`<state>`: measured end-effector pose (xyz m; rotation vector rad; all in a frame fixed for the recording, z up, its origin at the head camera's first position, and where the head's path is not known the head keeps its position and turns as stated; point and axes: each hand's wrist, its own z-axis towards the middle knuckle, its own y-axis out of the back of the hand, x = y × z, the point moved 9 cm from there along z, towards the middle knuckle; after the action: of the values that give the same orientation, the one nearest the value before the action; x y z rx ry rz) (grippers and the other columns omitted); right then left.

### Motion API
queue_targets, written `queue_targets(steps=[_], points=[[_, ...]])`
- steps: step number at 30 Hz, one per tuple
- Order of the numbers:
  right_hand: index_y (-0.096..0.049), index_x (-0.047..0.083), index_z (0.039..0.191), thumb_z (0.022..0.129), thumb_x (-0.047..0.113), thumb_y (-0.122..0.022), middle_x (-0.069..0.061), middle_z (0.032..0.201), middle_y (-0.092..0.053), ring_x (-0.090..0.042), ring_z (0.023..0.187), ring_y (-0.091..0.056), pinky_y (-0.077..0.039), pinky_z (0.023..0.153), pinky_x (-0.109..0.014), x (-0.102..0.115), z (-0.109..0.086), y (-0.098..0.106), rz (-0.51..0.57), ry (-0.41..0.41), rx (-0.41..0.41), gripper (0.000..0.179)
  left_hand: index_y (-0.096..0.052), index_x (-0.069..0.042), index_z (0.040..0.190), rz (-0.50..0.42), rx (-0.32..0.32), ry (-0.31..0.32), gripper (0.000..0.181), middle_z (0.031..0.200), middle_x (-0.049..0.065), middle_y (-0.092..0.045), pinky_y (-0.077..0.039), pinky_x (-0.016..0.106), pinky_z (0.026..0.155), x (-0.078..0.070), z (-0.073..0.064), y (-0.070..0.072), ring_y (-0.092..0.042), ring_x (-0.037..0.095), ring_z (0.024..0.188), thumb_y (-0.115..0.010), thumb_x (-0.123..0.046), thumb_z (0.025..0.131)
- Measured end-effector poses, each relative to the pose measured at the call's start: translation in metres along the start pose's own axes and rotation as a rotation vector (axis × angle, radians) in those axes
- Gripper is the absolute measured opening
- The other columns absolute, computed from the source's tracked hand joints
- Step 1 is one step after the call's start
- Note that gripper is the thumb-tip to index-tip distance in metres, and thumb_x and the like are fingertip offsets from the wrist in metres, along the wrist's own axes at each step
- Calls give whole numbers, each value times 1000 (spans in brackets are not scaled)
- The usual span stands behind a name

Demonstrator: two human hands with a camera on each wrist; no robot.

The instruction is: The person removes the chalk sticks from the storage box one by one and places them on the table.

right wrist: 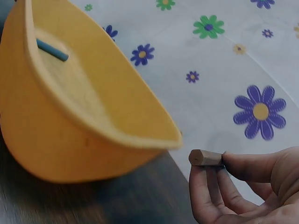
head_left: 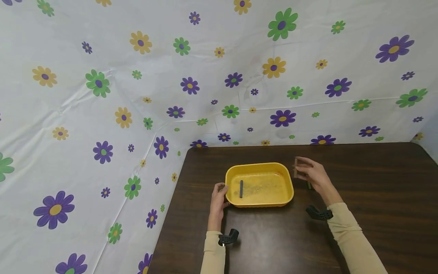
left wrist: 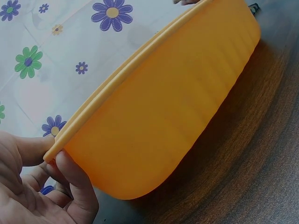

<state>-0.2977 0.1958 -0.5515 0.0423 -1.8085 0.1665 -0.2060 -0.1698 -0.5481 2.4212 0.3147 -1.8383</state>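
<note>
A yellow plastic tub point(head_left: 259, 204) stands on the dark table. At its left end my left hand point(head_left: 217, 198) pinches the rim between thumb and fingers, as the left wrist view shows close up. Inside the tub lies a short dark blue stick point(head_left: 241, 189), toward the left. Just off the tub's right end, my right hand point(head_left: 315, 176) holds a short brown stick point(right wrist: 208, 157) between thumb and fingertips. Its flat-sided end faces the camera in the right wrist view. Partly hidden under that hand, a green stick point(head_left: 309, 185) rests on the table.
The brown wood-grain table point(head_left: 273, 239) runs back to a white sheet point(head_left: 205, 99) printed with flowers, which also hangs along the left side. Each wrist wears a black camera band point(head_left: 319, 213).
</note>
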Motion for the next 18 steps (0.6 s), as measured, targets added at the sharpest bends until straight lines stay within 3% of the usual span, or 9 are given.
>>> queue_targets(steps=[5,10,14,18], points=[[-34,1,160,105,12,-62,5,111,-69,-6,92,-71,-58,83,-28,-4,-5,18,-15,11,-20,62,-50,4,132,8,15,21,32,104,24,-62,-48,29,62,0,0,-1,-58,20,74,-57,-16,107],[-35,3,160,105,14,-63,12,107,-65,-3,93,-69,-58,83,-27,-9,-10,38,-32,14,-47,63,-49,5,134,11,18,37,35,105,24,-62,-48,31,63,17,13,2,-58,20,75,-56,-18,108],[-46,11,155,105,11,-63,15,103,-65,-3,91,-68,-58,80,-25,-12,-14,53,5,22,-63,53,-51,0,133,13,-5,31,35,102,19,-63,-46,29,61,30,22,5,-57,17,73,-58,-23,108],[-56,20,145,104,8,-63,17,99,-69,-5,89,-69,-57,78,-24,-15,-18,66,35,31,-73,43,-53,-5,131,13,-32,25,32,102,16,-63,-45,28,61,33,24,6,-57,16,73,-59,-26,107]])
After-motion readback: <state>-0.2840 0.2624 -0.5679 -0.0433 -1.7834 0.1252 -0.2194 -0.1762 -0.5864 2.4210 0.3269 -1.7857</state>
